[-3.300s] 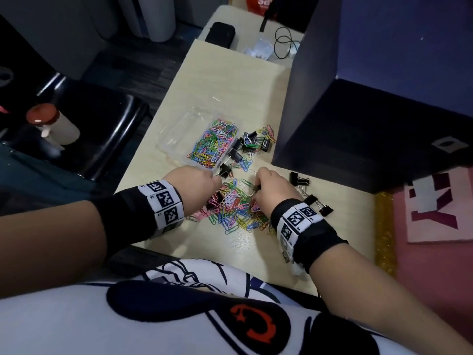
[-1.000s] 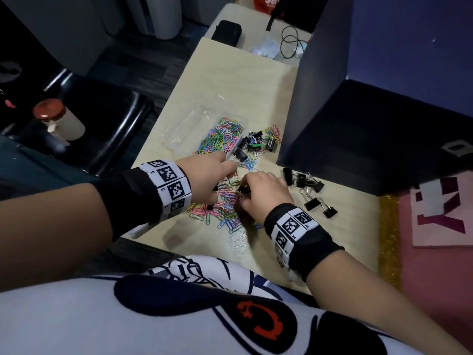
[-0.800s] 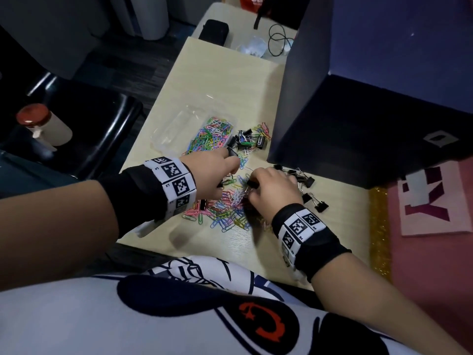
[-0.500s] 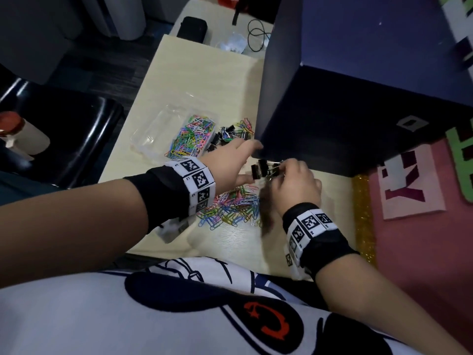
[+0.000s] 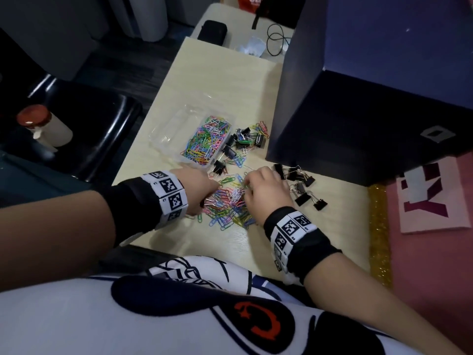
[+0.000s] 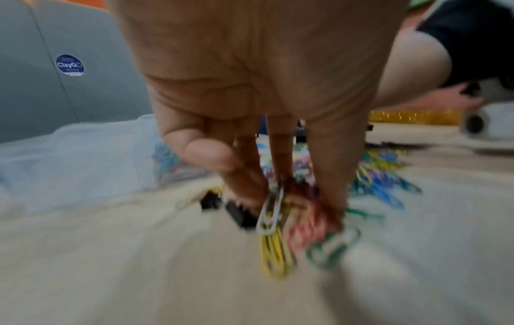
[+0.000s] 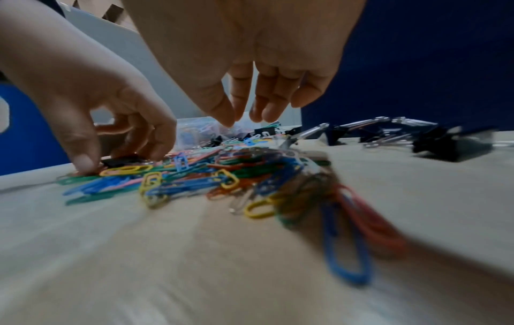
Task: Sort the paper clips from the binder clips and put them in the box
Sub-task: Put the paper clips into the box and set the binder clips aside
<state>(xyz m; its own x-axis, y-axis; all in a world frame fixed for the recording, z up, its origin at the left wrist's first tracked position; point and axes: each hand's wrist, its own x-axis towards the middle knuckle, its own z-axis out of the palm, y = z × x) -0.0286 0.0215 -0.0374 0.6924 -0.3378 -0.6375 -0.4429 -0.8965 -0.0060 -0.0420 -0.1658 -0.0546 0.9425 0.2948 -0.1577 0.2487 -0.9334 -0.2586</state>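
The pale wooden bench (image 5: 217,75) carries a loose heap of coloured wire paper clips (image 5: 227,206) as landmark. The left hand (image 5: 202,188) presses down on the heap's left edge, fingers curled round a few clips. The right hand (image 5: 266,190) hovers over the heap's right side, fingers relaxed and spread, grasping nothing. Black metal binder clips (image 5: 299,185) lie just right of the heap. A clear plastic box (image 5: 179,129), holding more paper clips, stands beyond the heap.
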